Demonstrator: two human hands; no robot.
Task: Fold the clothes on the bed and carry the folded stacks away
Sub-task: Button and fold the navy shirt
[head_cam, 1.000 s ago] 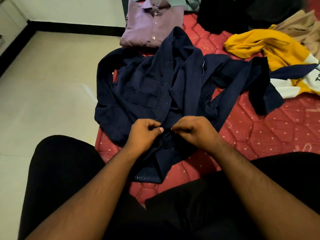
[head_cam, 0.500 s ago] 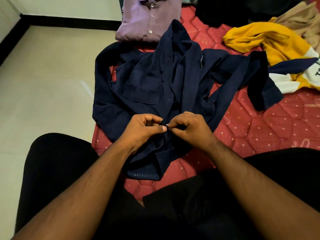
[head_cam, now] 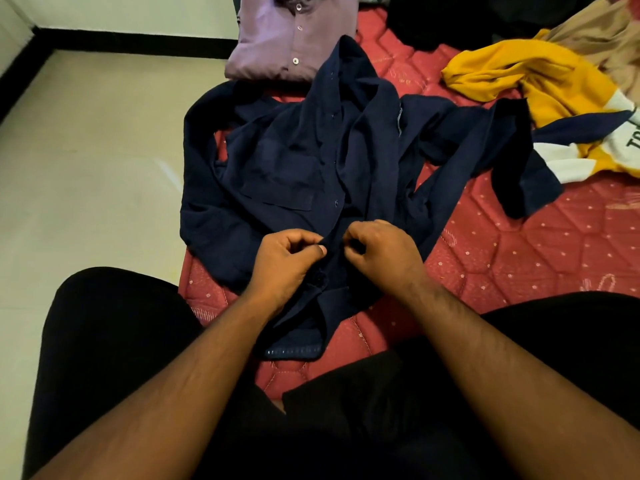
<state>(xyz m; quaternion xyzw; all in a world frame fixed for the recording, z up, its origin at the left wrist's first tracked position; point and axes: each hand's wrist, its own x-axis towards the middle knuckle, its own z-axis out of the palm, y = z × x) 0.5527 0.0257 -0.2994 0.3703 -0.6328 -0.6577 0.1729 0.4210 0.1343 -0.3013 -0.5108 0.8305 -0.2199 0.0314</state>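
A navy button shirt (head_cam: 294, 161) lies spread and rumpled on the red quilted mattress (head_cam: 519, 258), one sleeve hanging over the left edge, the other stretched right. My left hand (head_cam: 284, 261) pinches the left side of the shirt's front placket near the hem. My right hand (head_cam: 381, 254) pinches the facing edge a few centimetres to the right. A folded lilac shirt (head_cam: 294, 36) rests at the far end of the bed, just beyond the navy collar.
A yellow, white and navy sweatshirt (head_cam: 540, 84) is crumpled at the right, with beige cloth (head_cam: 609, 39) and dark garments (head_cam: 450, 19) behind it. Pale tiled floor (head_cam: 86, 150) lies left of the mattress. My black-clad knees frame the near edge.
Both hands have shifted slightly up the placket, and my fingertips, touching half a second ago, now stand a little apart. The view has tilted down a bit.
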